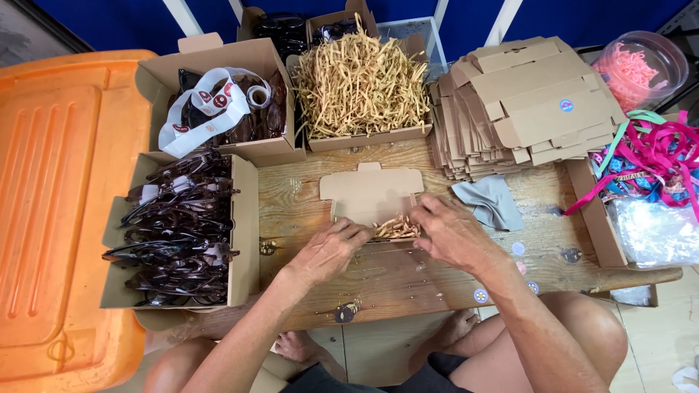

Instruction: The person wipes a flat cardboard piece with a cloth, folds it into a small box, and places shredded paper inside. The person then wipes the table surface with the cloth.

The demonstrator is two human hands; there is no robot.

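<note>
Two bare hands meet over a small open cardboard box (373, 195) on the wooden table (408, 280); the left hand (329, 247) sits at the box's seven o'clock, fingers curled onto its near edge; the right hand (453, 234) at its four o'clock, fingertips pressing into the shredded paper filling (395, 228) inside; neither is clenched, both lying close together on the box. The box's long axis runs nine to three o'clock, its flat lid flap lifted toward twelve; plain brown, shallow. Farther off, at nine o'clock, a carton of dark sunglasses (180, 229); at two, a grey cloth (489, 201); at twelve, a carton of paper shreds (360, 80); at one o'clock, flat folded boxes (524, 102).
</note>
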